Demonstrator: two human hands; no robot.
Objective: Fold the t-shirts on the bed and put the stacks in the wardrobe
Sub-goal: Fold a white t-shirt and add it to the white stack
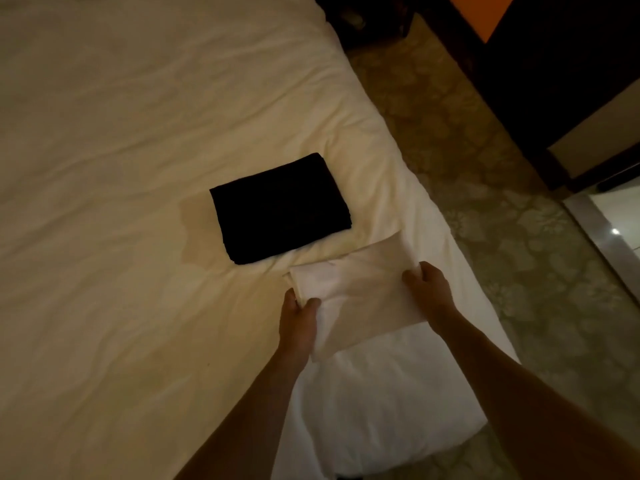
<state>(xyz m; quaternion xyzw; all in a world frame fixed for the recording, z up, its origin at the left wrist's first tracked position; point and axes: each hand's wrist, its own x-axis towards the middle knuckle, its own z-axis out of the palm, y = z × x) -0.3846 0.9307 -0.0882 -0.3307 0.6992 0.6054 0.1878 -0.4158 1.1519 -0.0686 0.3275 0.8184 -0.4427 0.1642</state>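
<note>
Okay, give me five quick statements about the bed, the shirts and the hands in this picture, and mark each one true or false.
1. Both hands grip the white t-shirt. True: the left hand and right hand each hold a side.
2. The black t-shirt lies unfolded. False: it is a neat folded rectangle.
3. The black t-shirt rests on the bed. True.
4. The white t-shirt is stacked on the black one. False: it lies beside it, nearer the person.
5. The floor beside the bed is plain wood. False: it shows a floral pattern.
</note>
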